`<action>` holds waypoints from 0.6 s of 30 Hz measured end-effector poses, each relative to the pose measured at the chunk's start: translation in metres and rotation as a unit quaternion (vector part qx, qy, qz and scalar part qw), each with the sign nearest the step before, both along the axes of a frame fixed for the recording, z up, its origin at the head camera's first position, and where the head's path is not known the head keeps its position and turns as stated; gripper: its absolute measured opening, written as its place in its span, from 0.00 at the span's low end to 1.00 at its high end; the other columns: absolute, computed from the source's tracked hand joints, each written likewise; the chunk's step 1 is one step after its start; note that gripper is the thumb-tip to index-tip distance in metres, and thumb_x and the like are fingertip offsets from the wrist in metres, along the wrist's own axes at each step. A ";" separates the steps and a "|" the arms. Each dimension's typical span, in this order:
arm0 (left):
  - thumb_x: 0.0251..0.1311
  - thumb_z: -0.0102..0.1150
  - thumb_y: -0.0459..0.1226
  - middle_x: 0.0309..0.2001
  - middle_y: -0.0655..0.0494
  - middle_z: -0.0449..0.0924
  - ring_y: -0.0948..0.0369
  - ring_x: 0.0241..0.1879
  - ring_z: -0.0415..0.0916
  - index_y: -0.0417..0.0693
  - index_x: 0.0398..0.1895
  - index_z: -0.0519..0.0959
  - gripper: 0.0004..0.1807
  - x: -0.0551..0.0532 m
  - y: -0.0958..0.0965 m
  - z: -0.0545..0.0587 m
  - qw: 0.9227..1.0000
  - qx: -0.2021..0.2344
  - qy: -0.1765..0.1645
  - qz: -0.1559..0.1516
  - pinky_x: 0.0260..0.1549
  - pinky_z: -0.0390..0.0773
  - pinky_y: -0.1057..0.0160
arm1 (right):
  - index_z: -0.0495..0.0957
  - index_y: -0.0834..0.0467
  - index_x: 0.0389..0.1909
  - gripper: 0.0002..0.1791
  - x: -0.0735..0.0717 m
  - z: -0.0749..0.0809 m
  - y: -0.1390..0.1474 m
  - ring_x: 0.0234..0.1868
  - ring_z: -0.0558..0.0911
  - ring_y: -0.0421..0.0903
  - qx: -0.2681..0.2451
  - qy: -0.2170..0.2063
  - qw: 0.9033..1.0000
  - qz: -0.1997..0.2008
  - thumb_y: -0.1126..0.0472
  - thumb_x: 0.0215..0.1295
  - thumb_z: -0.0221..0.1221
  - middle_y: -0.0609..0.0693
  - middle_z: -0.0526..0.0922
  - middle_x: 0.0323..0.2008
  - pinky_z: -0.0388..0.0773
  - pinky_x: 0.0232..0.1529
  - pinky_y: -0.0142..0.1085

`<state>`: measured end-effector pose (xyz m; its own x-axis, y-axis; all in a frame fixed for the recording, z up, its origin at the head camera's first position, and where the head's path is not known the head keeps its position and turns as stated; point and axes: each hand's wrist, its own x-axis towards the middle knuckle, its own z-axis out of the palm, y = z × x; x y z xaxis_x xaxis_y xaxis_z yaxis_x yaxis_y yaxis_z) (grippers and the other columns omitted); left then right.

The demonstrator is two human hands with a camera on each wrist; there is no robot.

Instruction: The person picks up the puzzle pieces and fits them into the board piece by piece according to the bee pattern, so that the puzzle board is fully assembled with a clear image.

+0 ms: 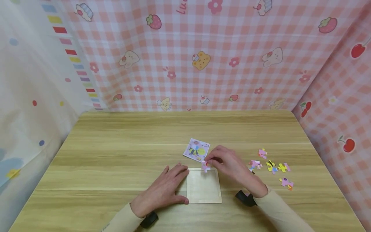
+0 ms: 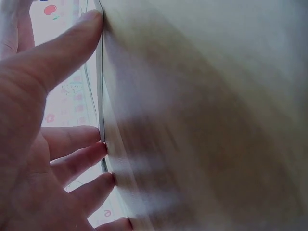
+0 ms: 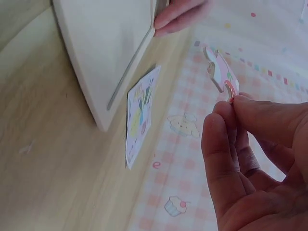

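A square wooden puzzle tray [image 1: 204,187] with a raised rim lies on the table, bare inside. My left hand [image 1: 163,190] rests along its left edge, thumb at the near corner and fingers at the far corner. Between thumb and fingertips, my right hand [image 1: 229,162] pinches a pink jigsaw piece [image 1: 205,166] above the tray's far edge. The right wrist view shows that piece [image 3: 222,72] held by one end, with a red patch near the thumb. Just behind the tray lies a picture card [image 1: 197,149] with a yellow bee on it.
Several loose jigsaw pieces [image 1: 271,166] in pink and yellow lie to the right, one partly hidden by my right forearm. The wooden table [image 1: 116,154] meets a checked curtain [image 1: 185,83] at the back, with more cloth at both sides.
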<state>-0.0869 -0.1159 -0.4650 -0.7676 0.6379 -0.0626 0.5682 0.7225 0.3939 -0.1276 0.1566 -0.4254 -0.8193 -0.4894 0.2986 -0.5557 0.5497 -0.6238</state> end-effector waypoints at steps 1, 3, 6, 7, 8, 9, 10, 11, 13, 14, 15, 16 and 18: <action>0.52 0.76 0.58 0.74 0.46 0.65 0.44 0.77 0.57 0.39 0.74 0.68 0.52 0.000 0.000 0.000 1.000 0.001 -0.001 0.002 0.71 0.58 0.33 | 0.88 0.55 0.37 0.08 0.000 -0.001 -0.002 0.36 0.78 0.38 0.002 0.000 1.000 0.001 0.71 0.64 0.69 0.44 0.84 0.37 0.79 0.37 0.32; 0.52 0.76 0.58 0.74 0.46 0.65 0.45 0.77 0.57 0.38 0.74 0.68 0.52 0.000 0.000 0.000 1.000 0.003 -0.003 0.005 0.71 0.58 0.33 | 0.88 0.55 0.37 0.07 0.000 -0.002 -0.006 0.35 0.78 0.38 0.008 0.000 1.000 0.004 0.71 0.64 0.69 0.44 0.83 0.37 0.79 0.37 0.31; 0.52 0.76 0.58 0.74 0.47 0.65 0.45 0.77 0.57 0.38 0.73 0.69 0.52 0.000 0.000 0.000 1.000 0.003 -0.005 0.008 0.71 0.58 0.33 | 0.88 0.55 0.37 0.07 0.000 -0.004 -0.011 0.35 0.77 0.38 0.021 0.000 1.000 0.012 0.70 0.64 0.69 0.45 0.83 0.36 0.78 0.36 0.31; 0.52 0.76 0.58 0.74 0.47 0.65 0.45 0.77 0.57 0.38 0.73 0.69 0.52 0.000 0.000 0.000 1.000 0.003 -0.006 0.008 0.71 0.58 0.33 | 0.88 0.55 0.38 0.07 0.000 -0.005 -0.013 0.35 0.78 0.38 0.026 -0.002 1.000 0.014 0.70 0.65 0.68 0.45 0.84 0.36 0.78 0.37 0.32; 0.52 0.76 0.58 0.74 0.47 0.65 0.45 0.77 0.57 0.38 0.73 0.69 0.52 0.000 0.000 0.000 1.000 0.003 -0.008 0.009 0.71 0.58 0.33 | 0.88 0.55 0.38 0.07 0.000 -0.005 -0.015 0.35 0.78 0.38 0.030 -0.002 0.999 0.017 0.70 0.65 0.68 0.45 0.84 0.37 0.79 0.37 0.32; 0.52 0.76 0.58 0.74 0.47 0.65 0.45 0.77 0.57 0.38 0.73 0.69 0.51 0.000 0.000 0.000 1.000 0.003 -0.008 0.009 0.71 0.58 0.33 | 0.88 0.55 0.39 0.07 0.000 -0.006 -0.017 0.36 0.79 0.39 0.032 -0.003 0.999 0.020 0.70 0.66 0.67 0.46 0.85 0.37 0.79 0.38 0.32; 0.52 0.76 0.58 0.74 0.47 0.65 0.45 0.77 0.57 0.38 0.73 0.69 0.51 0.000 0.000 0.000 1.000 0.003 -0.009 0.009 0.71 0.58 0.33 | 0.88 0.55 0.39 0.07 0.000 -0.006 -0.018 0.37 0.80 0.39 0.034 -0.004 0.999 0.023 0.70 0.66 0.67 0.46 0.86 0.37 0.80 0.39 0.33; 0.52 0.76 0.58 0.74 0.47 0.65 0.45 0.77 0.57 0.38 0.73 0.69 0.51 0.000 0.000 0.000 1.000 0.004 -0.009 0.009 0.71 0.58 0.33 | 0.88 0.55 0.39 0.07 -0.001 -0.007 -0.019 0.38 0.81 0.39 0.035 -0.006 0.999 0.024 0.69 0.67 0.67 0.46 0.86 0.38 0.80 0.40 0.33; 0.52 0.76 0.58 0.74 0.47 0.65 0.45 0.77 0.57 0.38 0.73 0.69 0.51 0.001 -0.001 0.001 1.000 0.005 -0.010 0.009 0.71 0.58 0.33 | 0.88 0.54 0.40 0.07 -0.001 -0.008 -0.021 0.39 0.82 0.39 0.033 -0.011 0.999 0.030 0.69 0.67 0.66 0.47 0.87 0.39 0.81 0.41 0.34; 0.52 0.76 0.58 0.74 0.47 0.65 0.45 0.77 0.57 0.38 0.73 0.69 0.51 0.001 -0.001 0.000 1.000 0.005 -0.010 0.009 0.71 0.58 0.33 | 0.88 0.54 0.40 0.07 -0.001 -0.008 -0.022 0.39 0.82 0.39 0.033 -0.013 0.999 0.031 0.69 0.67 0.66 0.47 0.87 0.39 0.81 0.41 0.34; 0.52 0.76 0.58 0.74 0.47 0.65 0.45 0.77 0.57 0.37 0.73 0.69 0.51 0.001 -0.001 0.001 1.000 0.007 -0.009 0.009 0.71 0.58 0.33 | 0.88 0.54 0.40 0.07 -0.001 -0.008 -0.023 0.38 0.82 0.39 0.032 -0.016 0.999 0.032 0.69 0.67 0.66 0.46 0.87 0.39 0.81 0.40 0.34; 0.52 0.76 0.58 0.74 0.47 0.65 0.45 0.77 0.57 0.37 0.73 0.69 0.51 0.001 -0.001 0.000 1.000 0.008 -0.009 0.009 0.71 0.57 0.33 | 0.88 0.54 0.40 0.07 -0.001 -0.009 -0.024 0.38 0.82 0.38 0.032 -0.019 0.999 0.032 0.69 0.67 0.66 0.47 0.88 0.39 0.80 0.40 0.33; 0.53 0.76 0.58 0.74 0.47 0.65 0.45 0.77 0.57 0.37 0.73 0.69 0.51 0.001 -0.001 0.000 1.000 0.009 -0.008 0.009 0.72 0.57 0.33 | 0.88 0.54 0.40 0.07 -0.002 -0.010 -0.025 0.37 0.81 0.37 0.032 -0.023 0.999 0.032 0.69 0.67 0.67 0.46 0.88 0.38 0.79 0.39 0.32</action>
